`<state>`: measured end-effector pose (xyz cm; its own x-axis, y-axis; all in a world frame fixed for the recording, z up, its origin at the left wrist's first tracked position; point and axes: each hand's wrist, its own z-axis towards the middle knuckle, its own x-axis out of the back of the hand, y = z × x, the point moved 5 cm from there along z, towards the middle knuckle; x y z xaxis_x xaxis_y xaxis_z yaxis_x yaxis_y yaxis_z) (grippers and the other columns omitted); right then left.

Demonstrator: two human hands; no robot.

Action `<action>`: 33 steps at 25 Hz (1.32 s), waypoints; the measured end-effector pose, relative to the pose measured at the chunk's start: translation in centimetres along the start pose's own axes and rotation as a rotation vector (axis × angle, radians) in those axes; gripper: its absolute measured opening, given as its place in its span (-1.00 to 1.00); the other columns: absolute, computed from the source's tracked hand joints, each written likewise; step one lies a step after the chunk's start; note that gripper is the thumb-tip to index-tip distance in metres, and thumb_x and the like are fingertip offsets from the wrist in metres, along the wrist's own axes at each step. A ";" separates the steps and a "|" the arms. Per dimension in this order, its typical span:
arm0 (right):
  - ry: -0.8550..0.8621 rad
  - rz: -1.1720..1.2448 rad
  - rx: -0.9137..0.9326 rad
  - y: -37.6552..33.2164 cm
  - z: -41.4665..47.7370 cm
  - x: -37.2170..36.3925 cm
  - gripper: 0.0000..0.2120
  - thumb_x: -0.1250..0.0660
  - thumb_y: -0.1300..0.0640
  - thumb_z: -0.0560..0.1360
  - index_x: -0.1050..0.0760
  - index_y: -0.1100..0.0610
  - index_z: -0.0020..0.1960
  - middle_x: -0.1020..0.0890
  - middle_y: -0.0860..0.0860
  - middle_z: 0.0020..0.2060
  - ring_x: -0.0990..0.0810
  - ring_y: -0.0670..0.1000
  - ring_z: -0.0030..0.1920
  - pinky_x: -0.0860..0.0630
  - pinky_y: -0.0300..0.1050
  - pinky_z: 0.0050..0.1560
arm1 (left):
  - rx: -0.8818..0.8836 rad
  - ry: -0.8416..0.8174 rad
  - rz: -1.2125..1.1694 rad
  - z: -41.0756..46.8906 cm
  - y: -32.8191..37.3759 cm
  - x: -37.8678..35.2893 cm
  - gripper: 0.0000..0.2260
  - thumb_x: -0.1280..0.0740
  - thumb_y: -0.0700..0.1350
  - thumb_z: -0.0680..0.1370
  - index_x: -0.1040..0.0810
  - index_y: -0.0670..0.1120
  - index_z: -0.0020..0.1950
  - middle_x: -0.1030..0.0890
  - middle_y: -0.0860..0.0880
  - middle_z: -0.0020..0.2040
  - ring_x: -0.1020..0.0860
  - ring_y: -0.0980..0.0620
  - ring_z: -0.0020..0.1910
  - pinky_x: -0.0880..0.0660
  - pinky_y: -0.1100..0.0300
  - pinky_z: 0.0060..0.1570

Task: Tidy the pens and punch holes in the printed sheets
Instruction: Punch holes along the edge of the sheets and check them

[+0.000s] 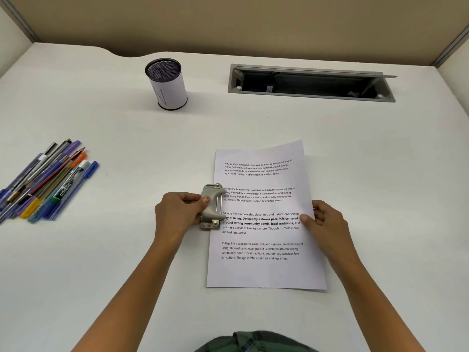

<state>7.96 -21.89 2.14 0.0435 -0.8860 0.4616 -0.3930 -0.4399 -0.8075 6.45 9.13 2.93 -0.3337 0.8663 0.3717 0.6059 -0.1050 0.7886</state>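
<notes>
Left hand [181, 212] curls around the metal hole punch [212, 206] at the printed sheets' [264, 273] left edge; right hand [323, 219] pinches their right edge, thumb on top.

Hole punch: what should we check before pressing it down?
1. Hole punch sits on the printed sheets' left edge: ok.
2. Left hand grips the punch: ok.
3. Right hand pinches the sheets' right edge: ok.
4. Sheets lined up: not ok, one sticks out top right.
5. Paper fully in the slot: cannot tell.
6. Pens in the cup: not ok, they lie on the desk.
</notes>
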 end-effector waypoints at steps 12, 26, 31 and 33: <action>0.037 -0.023 -0.010 0.4 0.1 -0.2 -0.77 -0.34 0.21 0.51 -0.53 0.03 0.14 -0.65 -0.11 -0.04 -0.63 -0.01 0.01 -0.52 -0.05 0.07 | 0.218 -0.163 0.447 3.6 2.1 -0.9 -0.77 -0.52 -0.16 0.39 -0.50 -0.21 -0.20 -0.62 -0.08 -0.51 -0.69 -0.06 -0.24 -0.55 0.11 0.12; 0.068 -0.032 -0.023 0.7 -0.1 -0.5 -0.79 -0.32 0.21 0.52 -0.51 -0.05 0.08 -0.62 -0.23 -0.12 -0.62 -0.14 -0.07 -0.45 -0.15 -0.09 | 0.186 -0.155 0.775 4.0 2.2 -0.4 -0.71 -0.50 0.00 0.35 -0.44 -0.09 -0.38 -0.54 0.05 -0.61 -0.54 0.06 -0.51 -0.41 0.27 -0.28; 0.061 -0.024 -0.033 0.8 0.0 -0.5 -0.79 -0.32 0.21 0.52 -0.51 -0.07 0.07 -0.63 -0.27 -0.10 -0.61 -0.22 -0.06 -0.48 -0.18 -0.12 | 0.203 -0.156 0.805 4.3 2.3 -0.6 -0.69 -0.49 0.00 0.36 -0.44 -0.09 -0.43 -0.53 0.05 -0.63 -0.51 0.07 -0.56 -0.39 0.29 -0.32; 0.061 -0.022 -0.040 0.9 0.1 -0.5 -0.79 -0.32 0.21 0.52 -0.52 -0.05 0.08 -0.63 -0.25 -0.10 -0.62 -0.18 -0.05 -0.49 -0.12 -0.08 | 0.178 -0.133 0.813 4.3 2.2 -0.6 -0.72 -0.49 -0.01 0.36 -0.46 -0.09 -0.40 -0.56 0.04 -0.59 -0.52 0.08 -0.56 -0.39 0.29 -0.32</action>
<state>7.68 -21.84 1.16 -0.0031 -0.8652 0.5013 -0.4294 -0.4516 -0.7821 11.05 10.43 2.32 0.3371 0.6054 0.7210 0.7291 -0.6524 0.2069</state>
